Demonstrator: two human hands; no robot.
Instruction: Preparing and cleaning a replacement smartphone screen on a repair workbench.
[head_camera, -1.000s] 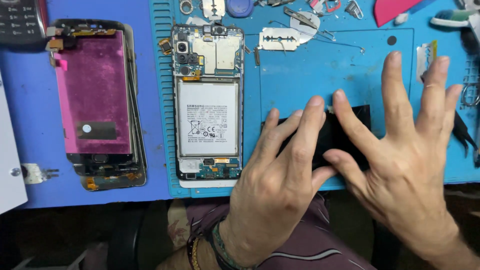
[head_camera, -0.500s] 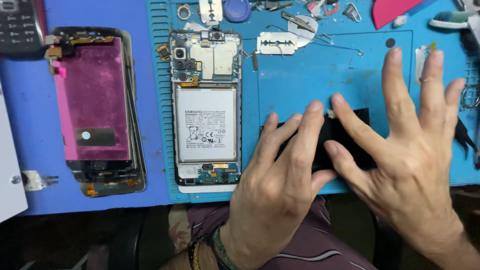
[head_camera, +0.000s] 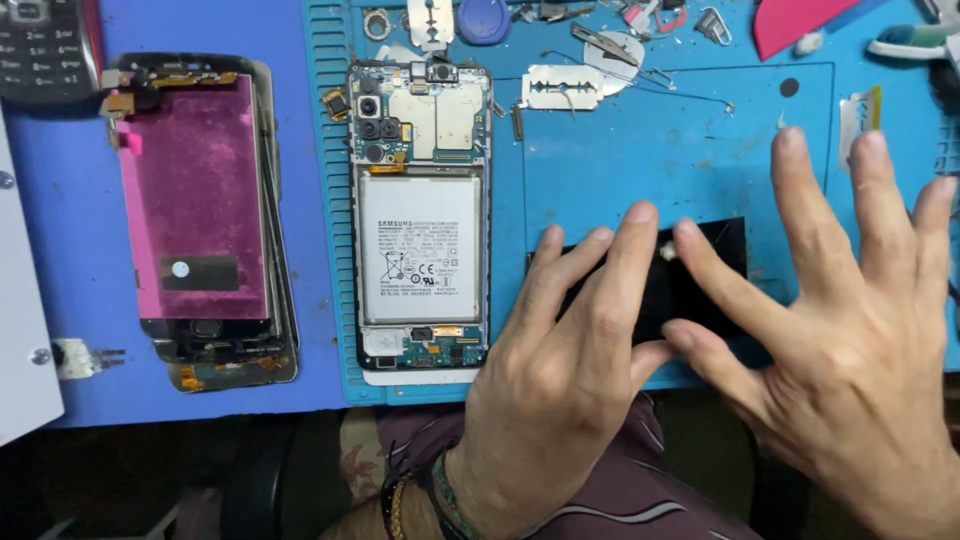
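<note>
Black panel (head_camera: 700, 280) — one, pressed under two hands, left (head_camera: 560, 370), right (head_camera: 850, 330), fingers spread flat.

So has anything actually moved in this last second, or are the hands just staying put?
Barely anything. The left hand and right hand stay pressed flat, fingers spread, on the black panel on the blue mat, perhaps shifting slightly. Nothing was picked up or let go. The opened phone, the pink-backed screen and the razor blades lie as before.
</note>
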